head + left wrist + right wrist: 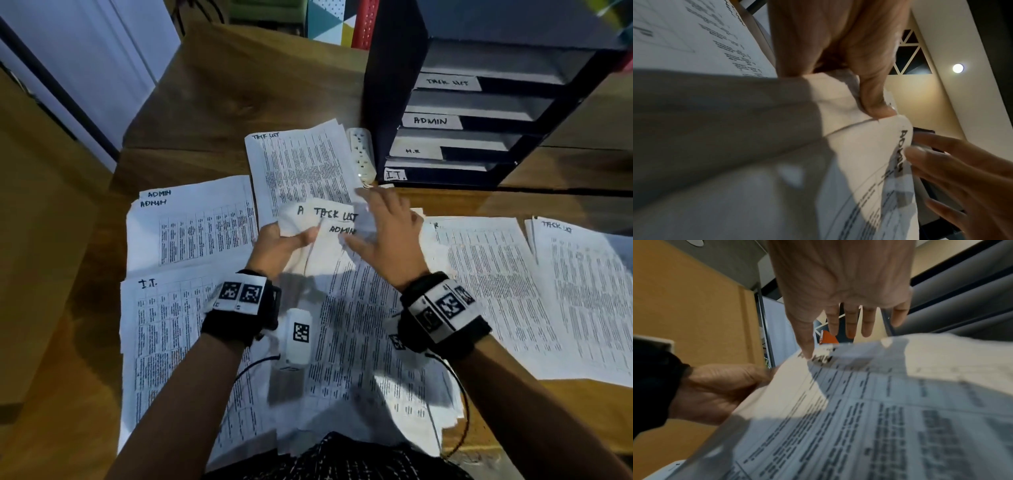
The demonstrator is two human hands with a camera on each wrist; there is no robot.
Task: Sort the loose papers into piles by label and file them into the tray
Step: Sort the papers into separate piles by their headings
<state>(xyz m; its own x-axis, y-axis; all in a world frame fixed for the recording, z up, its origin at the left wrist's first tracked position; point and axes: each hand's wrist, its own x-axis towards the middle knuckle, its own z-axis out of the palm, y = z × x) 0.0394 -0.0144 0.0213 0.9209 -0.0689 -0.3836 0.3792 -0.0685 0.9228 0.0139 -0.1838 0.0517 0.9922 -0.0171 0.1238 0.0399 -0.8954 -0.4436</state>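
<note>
My left hand [286, 240] pinches the raised top corners of a fanned stack of papers [342, 308] in front of me; the sheets showing are labelled "TASK LIST" and "ADMIN" [340, 230]. In the left wrist view the thumb [873, 104] presses the curled corner. My right hand [382, 224] hovers open with fingers spread, its thumb [807, 352] touching the ADMIN label [822, 359]. Sorted piles lie around: ADMIN [191, 226], I.T. [161, 342], TASK LIST [301, 164], H.R [486, 274]. The black tray [383, 102] stands at the back right with slots labelled TASK LIST, ADMIN, H.R, I.T.
A white power strip [361, 154] lies between the TASK LIST pile and the tray. Another TASK LIST sheet [585, 294] lies at the far right. A white box with a marker [298, 337] sits between my forearms. Bare wooden desk [239, 85] stretches behind the piles.
</note>
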